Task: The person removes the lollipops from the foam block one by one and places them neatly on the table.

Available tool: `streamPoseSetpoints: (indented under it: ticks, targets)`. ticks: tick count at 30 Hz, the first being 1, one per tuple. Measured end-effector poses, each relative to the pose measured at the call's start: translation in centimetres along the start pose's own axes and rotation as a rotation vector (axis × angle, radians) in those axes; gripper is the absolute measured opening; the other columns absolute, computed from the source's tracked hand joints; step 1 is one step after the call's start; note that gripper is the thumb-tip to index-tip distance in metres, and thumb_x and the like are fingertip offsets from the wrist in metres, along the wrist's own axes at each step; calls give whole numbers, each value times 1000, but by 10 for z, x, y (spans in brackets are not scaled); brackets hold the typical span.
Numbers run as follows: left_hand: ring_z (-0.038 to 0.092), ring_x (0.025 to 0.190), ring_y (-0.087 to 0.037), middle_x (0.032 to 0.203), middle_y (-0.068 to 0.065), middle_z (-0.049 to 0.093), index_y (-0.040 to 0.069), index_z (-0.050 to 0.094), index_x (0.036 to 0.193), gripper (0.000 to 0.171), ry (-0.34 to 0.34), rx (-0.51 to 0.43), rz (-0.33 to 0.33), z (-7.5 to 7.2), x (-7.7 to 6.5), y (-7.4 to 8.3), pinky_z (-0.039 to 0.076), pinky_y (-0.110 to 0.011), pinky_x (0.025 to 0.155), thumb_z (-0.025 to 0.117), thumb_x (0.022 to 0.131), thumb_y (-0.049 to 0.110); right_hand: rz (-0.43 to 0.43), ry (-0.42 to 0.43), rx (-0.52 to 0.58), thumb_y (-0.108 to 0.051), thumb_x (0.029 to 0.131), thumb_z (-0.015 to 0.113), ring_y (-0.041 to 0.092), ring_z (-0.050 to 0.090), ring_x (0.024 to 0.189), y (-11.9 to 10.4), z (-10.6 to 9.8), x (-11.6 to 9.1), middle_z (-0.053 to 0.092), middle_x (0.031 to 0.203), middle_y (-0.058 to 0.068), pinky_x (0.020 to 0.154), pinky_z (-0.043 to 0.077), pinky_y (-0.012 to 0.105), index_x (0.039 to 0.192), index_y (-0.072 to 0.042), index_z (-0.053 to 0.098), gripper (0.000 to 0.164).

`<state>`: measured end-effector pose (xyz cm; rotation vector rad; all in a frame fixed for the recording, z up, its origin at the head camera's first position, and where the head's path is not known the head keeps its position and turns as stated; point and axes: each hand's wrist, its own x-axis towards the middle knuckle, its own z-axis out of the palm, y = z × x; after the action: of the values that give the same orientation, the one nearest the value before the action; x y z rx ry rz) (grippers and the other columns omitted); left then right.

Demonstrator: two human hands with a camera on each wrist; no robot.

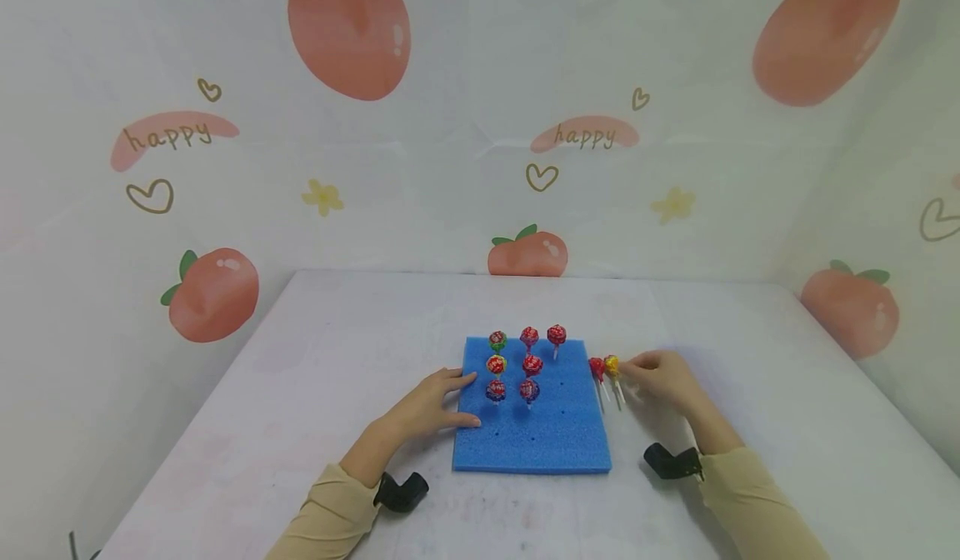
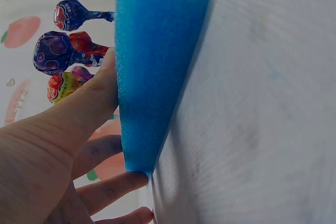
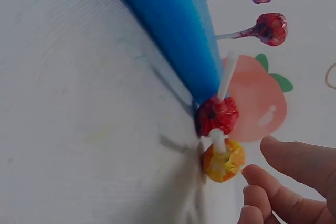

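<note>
blue foam block [image 1: 532, 457]: lies flat on the white table [image 1: 375, 335], small dark holes showing in its nearer part.
left hand [image 1: 429, 407]: at the block's left edge, thumb and forefinger spread wide with their tips resting on the top face, other fingers lower at the side.
right hand [image 1: 667, 379]: just beyond the block's right side, holding nothing; thumb and forefinger stand a little apart, tips just beside the yellow lollipop [image 1: 612, 366]; whether they touch its wrapper is hard to tell.
yellow lollipop, place: on the table right of the block, stick toward the person.
red lollipop [image 1: 597, 367]: lying between the yellow one and the block, stick pointing the same way.
left column: three lollipops standing in the foam, a green-and-red lollipop [image 1: 497, 341] farthest, then a yellow-and-red lollipop [image 1: 496, 364], then a dark-wrapped lollipop [image 1: 496, 390].
middle column: three more upright.
right column: one red-wrapped lollipop [image 1: 557, 334], at the far edge.
backdrop [image 1: 450, 202]: white, printed with peach-coloured fruit and "happy".
</note>
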<state>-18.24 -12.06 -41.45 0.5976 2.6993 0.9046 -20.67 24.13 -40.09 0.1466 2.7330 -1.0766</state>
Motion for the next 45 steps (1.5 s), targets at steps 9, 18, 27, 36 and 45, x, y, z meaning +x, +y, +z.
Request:
streamPoseSetpoints:
  ticks: [9,18,27,36,45]
  targets:
    - [28,139,-42,146,-20,38,8,44,139,73,0,-2,-1,-1,-1,1,28,-56,111,71,80,39,-43,44,-25,-40,88,61,32,54,100,-15,-1,-1,60,114,24,77,50,39,108,1,65,45]
    - [28,138,-43,146,-22,39,6,44,139,73,1,6,1,-1,-1,2,28,-57,111,72,80,39,-97,49,5,-32,89,62,27,55,97,-33,6,-1,65,106,16,73,50,30,106,-3,67,34]
    - [28,138,-43,146,-22,38,7,43,140,74,-3,6,5,-2,-2,2,28,-56,111,71,80,39,-211,24,114,-24,89,64,19,61,80,-48,21,5,66,100,19,68,57,30,106,2,65,32]
    - [28,138,-43,146,-21,39,7,44,139,74,-2,2,-1,-1,-1,1,28,-57,110,71,80,40,-246,34,133,-22,86,66,18,57,73,-58,37,13,65,92,17,56,48,22,109,2,65,33]
    - [27,138,-44,146,-21,39,6,44,139,74,-3,2,-3,-1,-2,2,28,-57,110,72,79,39,-247,39,131,-22,84,68,26,59,91,-64,46,17,66,95,19,70,51,28,112,6,63,39]
